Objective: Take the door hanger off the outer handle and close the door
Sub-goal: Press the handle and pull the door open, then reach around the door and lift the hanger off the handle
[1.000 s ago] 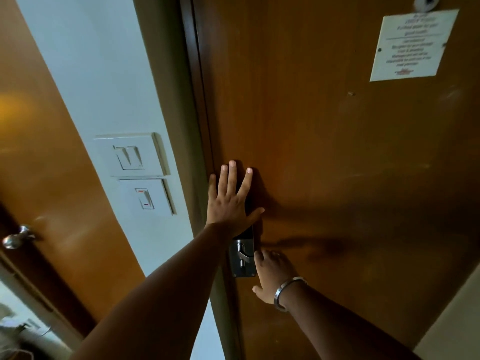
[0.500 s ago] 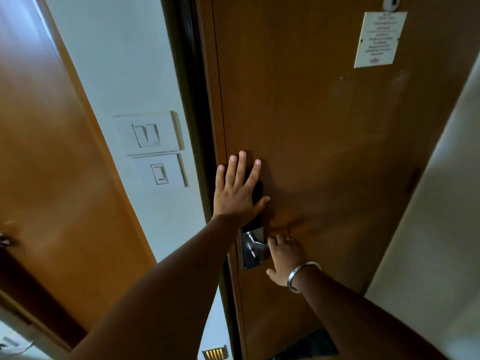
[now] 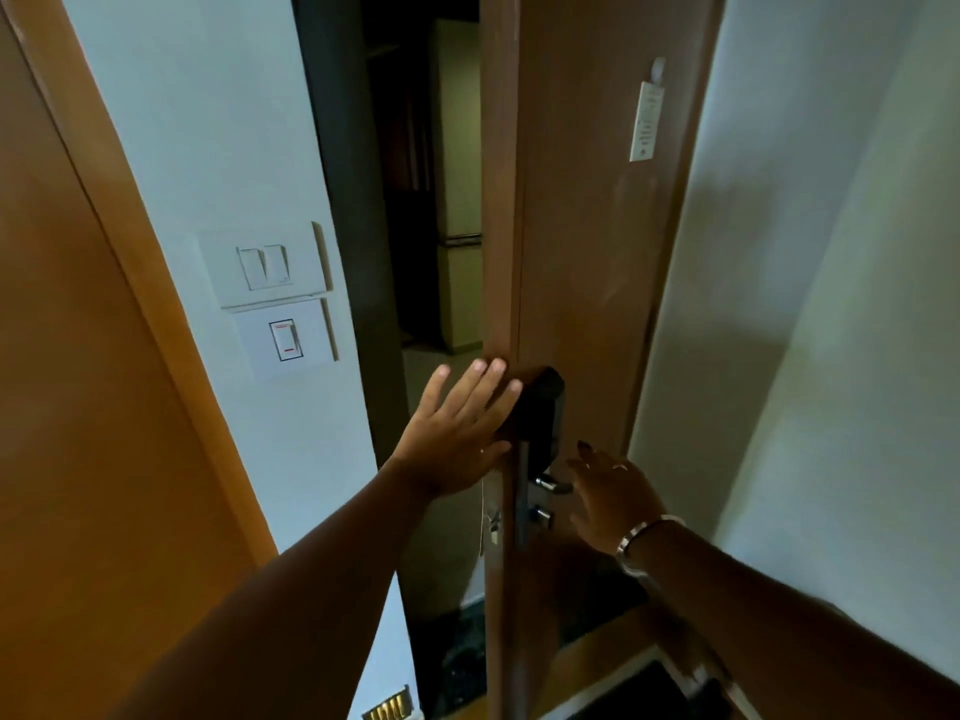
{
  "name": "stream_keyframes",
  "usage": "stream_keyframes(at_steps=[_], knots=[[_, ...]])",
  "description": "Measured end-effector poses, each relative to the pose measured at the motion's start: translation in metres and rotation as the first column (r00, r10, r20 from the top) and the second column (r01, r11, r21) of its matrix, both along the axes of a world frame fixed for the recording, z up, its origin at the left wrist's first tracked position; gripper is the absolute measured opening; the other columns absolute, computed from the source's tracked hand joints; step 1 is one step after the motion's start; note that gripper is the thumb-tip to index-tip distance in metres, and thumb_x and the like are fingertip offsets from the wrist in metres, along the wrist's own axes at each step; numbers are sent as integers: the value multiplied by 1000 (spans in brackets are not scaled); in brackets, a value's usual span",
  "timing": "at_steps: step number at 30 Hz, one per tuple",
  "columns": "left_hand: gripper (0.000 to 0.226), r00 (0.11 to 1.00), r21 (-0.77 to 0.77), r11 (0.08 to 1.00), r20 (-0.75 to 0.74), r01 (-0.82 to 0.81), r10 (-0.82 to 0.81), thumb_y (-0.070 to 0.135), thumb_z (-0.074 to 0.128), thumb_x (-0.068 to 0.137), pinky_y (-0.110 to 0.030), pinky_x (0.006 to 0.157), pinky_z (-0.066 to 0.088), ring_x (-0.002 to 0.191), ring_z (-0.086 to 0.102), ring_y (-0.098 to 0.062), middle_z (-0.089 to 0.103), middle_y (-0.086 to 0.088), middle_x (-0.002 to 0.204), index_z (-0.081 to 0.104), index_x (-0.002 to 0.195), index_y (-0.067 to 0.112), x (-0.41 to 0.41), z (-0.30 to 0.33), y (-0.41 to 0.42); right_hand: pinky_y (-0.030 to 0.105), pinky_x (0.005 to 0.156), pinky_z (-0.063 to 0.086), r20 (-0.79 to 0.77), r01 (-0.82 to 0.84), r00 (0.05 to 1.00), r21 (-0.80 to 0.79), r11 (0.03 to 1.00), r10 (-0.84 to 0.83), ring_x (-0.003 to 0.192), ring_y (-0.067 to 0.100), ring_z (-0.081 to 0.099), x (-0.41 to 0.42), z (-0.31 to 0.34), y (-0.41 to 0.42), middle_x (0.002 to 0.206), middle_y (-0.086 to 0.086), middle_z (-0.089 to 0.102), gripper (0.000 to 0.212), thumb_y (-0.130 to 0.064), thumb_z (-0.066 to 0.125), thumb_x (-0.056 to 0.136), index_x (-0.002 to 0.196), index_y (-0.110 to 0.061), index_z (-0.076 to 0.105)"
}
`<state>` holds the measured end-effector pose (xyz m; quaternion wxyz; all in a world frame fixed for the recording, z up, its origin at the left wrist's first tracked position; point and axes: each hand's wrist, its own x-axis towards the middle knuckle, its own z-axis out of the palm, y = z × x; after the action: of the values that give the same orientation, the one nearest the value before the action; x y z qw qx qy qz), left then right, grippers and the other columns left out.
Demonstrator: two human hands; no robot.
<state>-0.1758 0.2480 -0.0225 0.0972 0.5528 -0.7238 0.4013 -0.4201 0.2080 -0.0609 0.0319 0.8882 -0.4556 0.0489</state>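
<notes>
The brown wooden door (image 3: 582, 226) stands partly open, its edge turned toward me. My left hand (image 3: 457, 433) has its fingers spread, its fingertips against the door's edge beside the black lock housing (image 3: 545, 407). My right hand (image 3: 613, 496), a metal bangle on its wrist, rests loosely over the end of the silver inner lever handle (image 3: 550, 484). A small metal part (image 3: 492, 522) shows on the outer side of the door edge. I see no door hanger; the outer handle is hidden behind the door.
A dark corridor (image 3: 415, 252) shows through the gap. Two white switch plates (image 3: 265, 267) (image 3: 284, 339) sit on the wall at left, beside an orange door (image 3: 78, 407). A white wall (image 3: 831, 356) stands close on the right. A white notice (image 3: 645, 122) hangs on the door.
The door has swung open toward me, exposing its edge and the dark corridor. My left hand slid from the door's face to its edge. My right hand stayed at the inner handle.
</notes>
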Motion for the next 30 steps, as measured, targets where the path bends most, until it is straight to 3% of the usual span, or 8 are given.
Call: stream_keyframes(at_steps=[4,9,12,15,19,24,27,30], knots=[[78,998,73,997,-66,-9,14,58,40,92,-59,115,6,146,20,-36,20,-18,159,21,154,14,5,-18,14,42,108,36,198,85,978,-107,991,-63,134,31,39,-31,49,40,147,12,41,67,-34,63,82,141,-16,38],[86,992,178,984,-129,17,6,55,63,81,-62,111,21,141,33,-39,34,-21,155,31,150,14,-9,-44,16,55,106,39,263,128,964,-324,937,-41,139,41,32,-57,117,74,155,23,26,78,-39,68,80,144,-11,33],[97,978,255,964,-210,71,-16,55,68,77,-63,111,15,142,31,-39,27,-19,157,19,152,18,-25,-66,7,53,109,30,259,116,966,-497,860,20,142,41,24,-64,155,91,156,24,22,78,-44,64,81,144,-10,33],[104,968,338,932,-246,133,-49,56,68,74,-60,116,3,145,18,-36,17,-16,160,12,154,22,-45,-85,-5,55,113,24,152,28,985,-608,794,82,143,40,22,-64,187,101,157,21,22,75,-45,61,82,144,-12,33],[101,962,420,882,-247,213,-115,60,65,75,-56,117,-13,147,5,-32,8,-15,161,18,155,21,-73,-101,-29,56,112,25,-55,-97,995,-688,719,82,141,39,30,-61,219,97,154,21,31,73,-47,58,81,142,-12,36],[83,936,392,852,-206,347,-287,60,45,81,-58,117,-6,143,23,-35,15,-15,159,31,150,16,-113,-93,-75,60,114,21,-385,-196,921,-599,777,-64,139,42,31,-68,235,62,154,22,30,84,-61,55,79,145,-14,34],[94,916,411,819,-153,400,-371,63,54,79,-59,116,11,145,20,-33,18,-15,159,20,154,18,-142,-84,-102,59,115,4,-535,-155,823,-532,832,-189,145,42,15,-84,225,38,159,21,14,95,-71,47,78,150,-16,20],[92,880,443,766,-150,467,-450,64,47,83,-55,115,14,146,14,-31,14,-14,158,11,154,17,-171,-80,-122,59,114,-7,-622,-100,736,-492,865,-268,146,43,1,-110,207,15,160,22,-1,100,-73,42,80,151,-13,5]])
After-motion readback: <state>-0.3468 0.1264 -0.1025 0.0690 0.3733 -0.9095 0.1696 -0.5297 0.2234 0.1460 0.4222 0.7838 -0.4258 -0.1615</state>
